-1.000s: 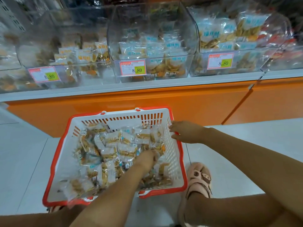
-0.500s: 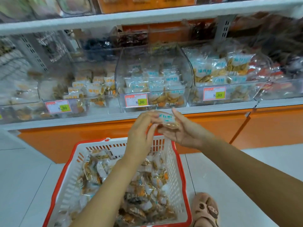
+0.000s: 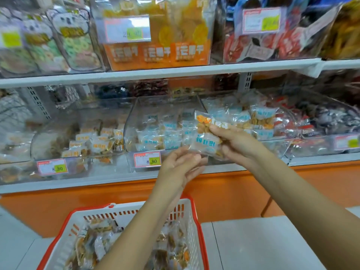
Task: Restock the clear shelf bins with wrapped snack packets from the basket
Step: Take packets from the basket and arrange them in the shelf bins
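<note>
My right hand grips two or three clear wrapped snack packets, one with blue lettering and one with an orange print, raised in front of the middle clear bin. Just below them my left hand has its fingers loosely curled against the lowest packet's wrapper edge; whether it grips it is unclear. The white basket with a red rim stands on the floor beneath my arms, holding several more packets.
Clear bins of packets line the lower shelf: a left bin with orange-lettered packets and a right bin with blue-lettered ones. Price tags hang on the fronts. An upper shelf carries larger bags. An orange base panel runs below.
My left hand lifted packets out of the basket and passed them to my right hand. Both hands then rose toward the middle bin, and my view tilted up to the shelves.
</note>
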`<state>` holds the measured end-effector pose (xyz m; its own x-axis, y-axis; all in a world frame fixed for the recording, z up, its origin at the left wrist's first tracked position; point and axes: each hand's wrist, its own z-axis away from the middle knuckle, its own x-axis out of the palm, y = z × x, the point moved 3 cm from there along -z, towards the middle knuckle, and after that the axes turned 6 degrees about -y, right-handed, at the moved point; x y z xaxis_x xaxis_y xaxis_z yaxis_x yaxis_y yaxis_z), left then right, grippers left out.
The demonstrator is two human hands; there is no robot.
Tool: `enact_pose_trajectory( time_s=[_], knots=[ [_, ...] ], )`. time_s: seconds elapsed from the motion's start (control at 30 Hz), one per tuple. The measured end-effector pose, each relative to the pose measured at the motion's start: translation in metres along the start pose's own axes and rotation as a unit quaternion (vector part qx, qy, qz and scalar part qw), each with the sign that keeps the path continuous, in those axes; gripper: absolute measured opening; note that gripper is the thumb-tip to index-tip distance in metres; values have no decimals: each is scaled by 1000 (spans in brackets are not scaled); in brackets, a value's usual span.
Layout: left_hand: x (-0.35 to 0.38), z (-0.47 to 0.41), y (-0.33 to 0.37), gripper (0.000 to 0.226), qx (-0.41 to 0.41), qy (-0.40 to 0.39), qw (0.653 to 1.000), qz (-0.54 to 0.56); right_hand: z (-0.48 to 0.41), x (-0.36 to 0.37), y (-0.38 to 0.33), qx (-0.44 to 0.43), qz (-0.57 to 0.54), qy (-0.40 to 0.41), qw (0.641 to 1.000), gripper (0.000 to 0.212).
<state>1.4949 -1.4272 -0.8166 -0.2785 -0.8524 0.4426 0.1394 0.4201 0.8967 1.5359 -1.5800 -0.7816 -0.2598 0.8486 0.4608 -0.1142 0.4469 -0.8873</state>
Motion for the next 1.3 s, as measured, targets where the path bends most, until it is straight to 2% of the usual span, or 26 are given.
enact_pose_trajectory(
  time_s=[0.07, 0.1, 0.17, 0.2, 0.33, 0.4, 0.5, 0.6, 0.67, 0.73, 0.8, 0.87, 0.97, 1.03, 1.1, 1.17, 1.2, 1.3],
  knots=[
    [11, -15, 2, 29, 17, 26, 998, -46, -4, -6, -7, -9, -33, 22, 999, 37],
    [15, -24, 4, 24, 28, 50, 996, -72, -4, -11, -12, -10, -31, 31, 999, 32],
    [20, -43, 15, 15, 52, 86, 989, -109, 0, -26, -26, -10, 30, 47, 998, 15],
    [23, -52, 22, 11, 59, 92, 987, -118, 4, -35, -34, 0, 74, 51, 996, 13],
    [46, -83, 42, 10, 59, 35, 979, -193, 20, -64, -56, 54, 290, 22, 955, 35],
    [66, -95, 47, 9, 68, -3, 963, -262, 26, -65, -62, 43, 334, 4, 941, 40],
    [99, -112, 53, 8, 115, -60, 939, -319, 30, -60, -72, 15, 413, 13, 910, 24],
    [115, -126, 58, 13, 172, -24, 918, -357, 27, -76, -86, -21, 415, 90, 905, 16],
    [113, -130, 53, 29, 192, -5, 886, -423, 23, -100, -93, -52, 399, 195, 894, 16],
    [106, -131, 37, 43, 200, -29, 831, -519, 18, -122, -93, -52, 455, 292, 840, 17],
    [102, -134, 17, 47, 178, -86, 765, -614, 10, -136, -86, -25, 493, 332, 803, 32],
    [99, -139, 2, 48, 158, -126, 703, -682, 0, -139, -76, -12, 486, 338, 806, 49],
    [95, -153, -4, 58, 157, -124, 641, -741, -20, -139, -60, 13, 493, 317, 810, 49],
    [93, -162, -6, 69, 150, -118, 602, -775, -33, -142, -50, 52, 529, 296, 794, 44],
    [91, -168, -10, 74, 137, -117, 553, -813, -44, -148, -45, 78, 578, 301, 755, 42],
    [91, -172, -12, 75, 124, -116, 522, -836, -47, -154, -46, 72, 627, 349, 692, 41],
    [91, -174, -13, 74, 120, -118, 512, -842, -47, -155, -47, 54, 635, 376, 673, 41],
    [91, -174, -12, 76, 114, -126, 505, -846, -46, -152, -46, -24, 626, 393, 673, 41]
  ],
)
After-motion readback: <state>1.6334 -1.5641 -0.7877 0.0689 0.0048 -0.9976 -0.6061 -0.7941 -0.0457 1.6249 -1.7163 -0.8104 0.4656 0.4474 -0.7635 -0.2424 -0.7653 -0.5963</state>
